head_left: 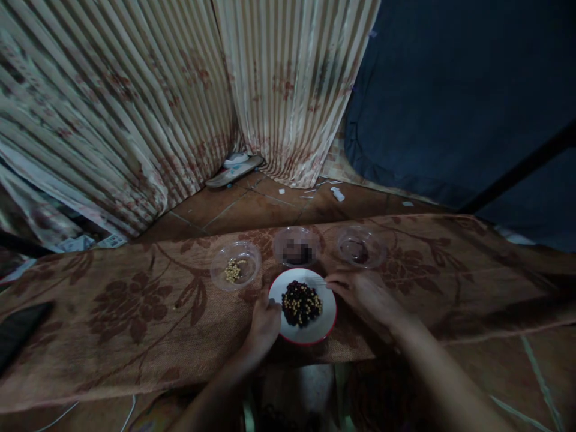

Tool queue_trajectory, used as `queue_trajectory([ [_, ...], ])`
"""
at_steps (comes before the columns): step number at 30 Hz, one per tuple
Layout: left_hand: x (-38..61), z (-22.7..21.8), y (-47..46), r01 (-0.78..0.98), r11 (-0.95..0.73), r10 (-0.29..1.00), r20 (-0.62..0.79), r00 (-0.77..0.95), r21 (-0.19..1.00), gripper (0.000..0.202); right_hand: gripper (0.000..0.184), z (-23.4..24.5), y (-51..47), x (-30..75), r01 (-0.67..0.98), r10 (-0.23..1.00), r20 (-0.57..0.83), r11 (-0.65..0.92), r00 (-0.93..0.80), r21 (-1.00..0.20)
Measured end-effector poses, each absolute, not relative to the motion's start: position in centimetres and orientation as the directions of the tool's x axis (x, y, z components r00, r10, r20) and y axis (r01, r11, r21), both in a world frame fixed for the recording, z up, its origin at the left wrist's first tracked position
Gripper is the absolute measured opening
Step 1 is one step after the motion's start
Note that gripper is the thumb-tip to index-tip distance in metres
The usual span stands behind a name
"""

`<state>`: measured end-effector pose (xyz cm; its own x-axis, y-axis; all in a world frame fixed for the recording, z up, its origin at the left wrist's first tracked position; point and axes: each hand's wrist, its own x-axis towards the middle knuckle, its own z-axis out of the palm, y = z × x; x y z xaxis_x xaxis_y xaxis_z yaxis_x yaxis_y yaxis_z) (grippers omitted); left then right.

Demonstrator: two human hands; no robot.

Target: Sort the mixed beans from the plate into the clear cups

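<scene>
Left hand grips the near-left rim of a red-rimmed white plate, thumb over the edge. Right hand pinches what I read as a fork, tines over the plate's far-right part. Plate sits near the table's front edge, mid-view from my feed, with a heap of mixed dark and yellow beans in its middle. Three clear plastic bowls in a row beyond it: left bowl has yellow beans, middle bowl dark contents I can't make out (pixelated), right bowl a little dark stuff. I also see a skateboard on the floor by striped curtains.
</scene>
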<state>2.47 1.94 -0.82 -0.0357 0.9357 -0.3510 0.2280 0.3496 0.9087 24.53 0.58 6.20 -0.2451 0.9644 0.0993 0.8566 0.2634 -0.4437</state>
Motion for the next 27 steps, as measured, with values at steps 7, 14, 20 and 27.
queue_trajectory([
  [7,2.5,-1.0,2.0,0.298,0.304,0.948,-0.317,-0.004,0.905,0.046,0.026,5.5,1.1,24.2,0.908,0.964,0.036,0.260,-0.263,-0.327],
  [14,2.6,-1.1,1.9,0.256,0.313,0.946,-0.324,0.002,0.915,0.046,0.027,5.3,1.2,24.0,0.902,0.954,0.056,0.296,-0.294,-0.315],
  [20,2.5,-1.3,2.1,0.296,0.274,0.957,-0.289,0.006,0.915,0.045,0.028,5.0,1.3,24.1,0.902,0.953,0.063,0.302,-0.297,-0.310],
  [27,2.6,-0.5,2.0,0.287,0.277,0.957,-0.289,0.002,0.917,0.043,0.025,4.9,1.1,24.3,0.913,0.958,0.100,0.287,-0.269,-0.290],
])
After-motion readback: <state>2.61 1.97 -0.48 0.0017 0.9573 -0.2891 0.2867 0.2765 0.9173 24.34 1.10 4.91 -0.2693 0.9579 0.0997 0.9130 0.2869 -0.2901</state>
